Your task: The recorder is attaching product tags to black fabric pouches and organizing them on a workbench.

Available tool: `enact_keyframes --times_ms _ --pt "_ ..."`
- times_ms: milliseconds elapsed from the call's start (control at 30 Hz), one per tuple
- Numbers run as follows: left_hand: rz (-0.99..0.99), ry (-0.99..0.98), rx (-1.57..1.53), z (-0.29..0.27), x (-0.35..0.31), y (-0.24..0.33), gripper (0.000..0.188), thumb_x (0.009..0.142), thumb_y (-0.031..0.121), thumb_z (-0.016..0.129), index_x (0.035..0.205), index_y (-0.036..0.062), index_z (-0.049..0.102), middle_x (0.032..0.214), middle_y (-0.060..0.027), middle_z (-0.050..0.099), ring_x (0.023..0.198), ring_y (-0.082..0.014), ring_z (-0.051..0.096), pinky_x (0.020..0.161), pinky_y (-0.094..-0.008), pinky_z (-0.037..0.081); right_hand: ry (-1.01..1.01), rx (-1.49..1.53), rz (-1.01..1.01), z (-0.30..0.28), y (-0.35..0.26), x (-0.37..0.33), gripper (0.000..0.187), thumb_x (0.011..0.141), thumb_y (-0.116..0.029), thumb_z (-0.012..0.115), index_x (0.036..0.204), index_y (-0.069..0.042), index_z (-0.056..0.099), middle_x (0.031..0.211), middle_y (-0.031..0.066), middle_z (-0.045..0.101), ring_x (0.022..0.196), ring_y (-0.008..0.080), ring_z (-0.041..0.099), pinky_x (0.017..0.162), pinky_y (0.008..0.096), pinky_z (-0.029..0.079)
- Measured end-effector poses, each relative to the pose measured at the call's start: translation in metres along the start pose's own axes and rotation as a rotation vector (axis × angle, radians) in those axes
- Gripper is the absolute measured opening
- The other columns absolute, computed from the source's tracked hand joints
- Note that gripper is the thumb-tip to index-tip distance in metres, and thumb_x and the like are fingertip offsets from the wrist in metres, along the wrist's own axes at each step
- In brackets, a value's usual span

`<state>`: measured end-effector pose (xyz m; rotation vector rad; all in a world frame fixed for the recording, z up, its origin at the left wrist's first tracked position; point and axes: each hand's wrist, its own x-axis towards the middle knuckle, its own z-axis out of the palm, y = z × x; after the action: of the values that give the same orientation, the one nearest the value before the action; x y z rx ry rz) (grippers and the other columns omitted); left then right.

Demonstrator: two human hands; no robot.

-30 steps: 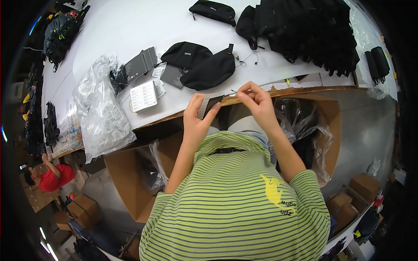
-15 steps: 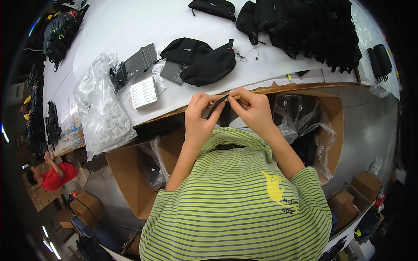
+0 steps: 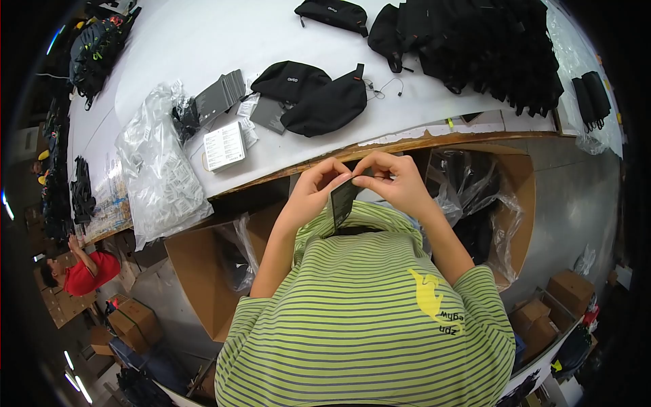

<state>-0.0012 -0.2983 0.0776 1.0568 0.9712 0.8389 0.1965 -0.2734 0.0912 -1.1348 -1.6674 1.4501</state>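
Observation:
In front of my chest, close to the table's front edge, my left hand [image 3: 314, 191] pinches a dark grey card tag [image 3: 343, 202] near its top. The tag hangs down with its printed face partly showing. My right hand [image 3: 397, 184] is closed in a pinch at the tag's upper corner; a thin dark bit, perhaps a cord, shows at its fingertips. Beyond my hands two black zip pouches [image 3: 330, 104] lie overlapping on the white table [image 3: 203, 34]. Left of them are a fanned stack of dark grey cards [image 3: 220, 96] and a stack of white printed labels [image 3: 224, 146].
A clear bag of small labels [image 3: 159, 173] sits on the left of the table. At the back right rises a heap of black pouches [image 3: 485, 51]. Open cardboard boxes [image 3: 196, 278] with plastic liners stand below the edge. A person in red [image 3: 91, 273] is far left.
Both hands have come slightly down toward my body. The tag has turned from nearly edge-on to hanging with its face in sight.

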Motion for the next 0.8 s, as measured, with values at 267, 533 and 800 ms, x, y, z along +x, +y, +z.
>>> enact_keyframes --times_ms 267,533,800 --pt "0.113 0.076 0.013 0.006 0.002 0.003 0.012 0.094 0.012 0.054 0.092 -0.0004 0.056 0.084 -0.0003 0.056 0.077 -0.0053 0.051 0.070 -0.0193 0.042 -0.098 0.525 0.195 0.002 0.016 0.000 0.014 0.087 -0.015 0.065 0.087 -0.002 0.060 0.055 -0.0072 0.041 0.048 0.0023 0.033 0.045 0.0206 0.025" --pt "0.475 0.594 1.167 -0.032 0.062 -0.042 0.019 0.075 0.010 0.068 0.094 0.0121 0.065 0.095 -0.0017 0.063 0.107 -0.0241 0.048 0.097 -0.0415 0.028 -0.085 0.441 0.220 -0.001 0.029 -0.004 0.013 0.087 -0.015 0.065 0.084 -0.003 0.061 0.057 -0.0042 0.049 0.048 0.0025 0.041 0.045 0.0192 0.031" --pt "0.635 0.634 1.395 -0.084 0.057 -0.018 0.023 0.073 0.000 0.062 0.087 0.0180 0.067 0.102 0.0028 0.061 0.110 -0.0245 0.047 0.095 -0.0398 0.028 -0.017 0.424 0.283 -0.009 0.044 -0.014 0.013 0.085 -0.016 0.068 0.084 -0.004 0.064 0.057 -0.0052 0.051 0.049 0.0020 0.043 0.046 0.0186 0.032"
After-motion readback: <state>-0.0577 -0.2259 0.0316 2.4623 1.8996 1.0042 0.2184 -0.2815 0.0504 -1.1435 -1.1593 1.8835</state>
